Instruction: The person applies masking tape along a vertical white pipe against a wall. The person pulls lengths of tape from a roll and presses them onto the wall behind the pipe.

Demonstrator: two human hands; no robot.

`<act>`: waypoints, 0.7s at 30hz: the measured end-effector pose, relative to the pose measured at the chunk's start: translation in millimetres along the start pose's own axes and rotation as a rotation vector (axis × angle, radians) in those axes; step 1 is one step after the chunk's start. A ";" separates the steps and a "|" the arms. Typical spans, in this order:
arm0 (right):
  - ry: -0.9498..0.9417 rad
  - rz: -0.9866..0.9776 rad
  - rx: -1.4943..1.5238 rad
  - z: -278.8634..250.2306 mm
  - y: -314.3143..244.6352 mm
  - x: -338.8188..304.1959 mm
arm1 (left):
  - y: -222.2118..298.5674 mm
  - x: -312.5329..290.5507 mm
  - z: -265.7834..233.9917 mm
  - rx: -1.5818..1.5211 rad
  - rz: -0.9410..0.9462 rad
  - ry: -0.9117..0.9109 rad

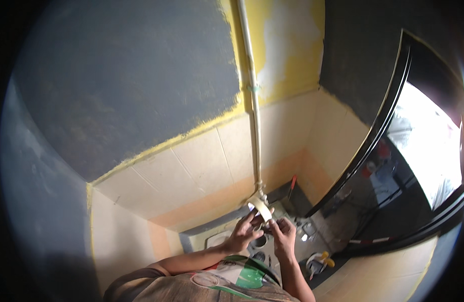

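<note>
A roll of cream masking tape (264, 210) is held up in front of me, near the foot of the wall pipe. My left hand (242, 235) has its fingers curled at the roll's lower left side, closed on it. At the roll's lower right edge, my right hand (283, 233) pinches with thumb and fingertips. Whether a loose strip of tape lies between those fingertips is too small to tell.
A pale pipe (251, 75) runs up the wall past grey paint (141, 80) with yellow borders, above cream tiles (191, 163). To the right stands a black-framed door (377, 131). A red-handled tool (292, 183) leans in the corner; a white-and-yellow item (320, 262) lies low at right.
</note>
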State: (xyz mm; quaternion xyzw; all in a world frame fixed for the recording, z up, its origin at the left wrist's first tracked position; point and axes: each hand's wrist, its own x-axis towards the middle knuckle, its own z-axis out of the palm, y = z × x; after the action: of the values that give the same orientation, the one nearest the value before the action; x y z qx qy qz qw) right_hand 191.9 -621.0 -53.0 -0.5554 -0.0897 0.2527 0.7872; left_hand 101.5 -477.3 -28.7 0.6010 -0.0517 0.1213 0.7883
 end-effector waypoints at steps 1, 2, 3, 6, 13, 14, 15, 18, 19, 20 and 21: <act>-0.020 0.006 0.051 3.4 -10.0 -2.9 | 0.1 -1.8 -0.5 -0.011 0.029 -0.010; -0.035 -0.012 0.009 -1.1 -7.1 -3.9 | -2.8 -5.7 -0.4 -0.006 0.044 -0.025; -0.055 -0.054 -0.012 -0.6 -12.6 -3.9 | 1.3 -3.4 -0.3 0.002 0.059 -0.041; -0.068 -0.092 -0.080 12.9 -36.1 -4.2 | 10.5 -2.0 -6.3 0.050 0.087 -0.033; -0.169 -0.590 -0.793 -0.3 -26.8 16.9 | 48.4 -14.2 -86.0 0.700 0.397 0.428; -0.228 -0.601 -0.877 -0.4 -20.3 20.4 | 76.2 -8.3 -78.6 0.872 0.422 0.309; -0.292 -0.625 -0.909 7.1 -24.2 16.6 | 95.6 -3.3 -71.8 1.042 0.431 0.179; -0.465 -0.579 -0.990 17.9 -9.8 24.7 | 46.0 -1.0 -89.7 1.119 0.107 -0.229; -0.485 -0.542 -1.042 24.1 -11.8 24.3 | 13.9 -4.8 -99.8 0.919 -0.094 -0.332; -0.501 -0.508 -1.096 27.5 -14.1 25.2 | -15.7 -17.4 -102.6 0.734 -0.168 -0.245; -0.501 -0.507 -1.104 29.6 -17.7 25.5 | -39.0 -25.8 -104.5 0.551 -0.235 -0.163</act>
State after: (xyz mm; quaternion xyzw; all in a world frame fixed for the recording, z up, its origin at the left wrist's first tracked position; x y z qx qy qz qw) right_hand 206.6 -588.3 -29.4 -0.7635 -0.5151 0.0978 0.3770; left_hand 79.7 -390.0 -99.5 0.8018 -0.0100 -0.0095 0.5975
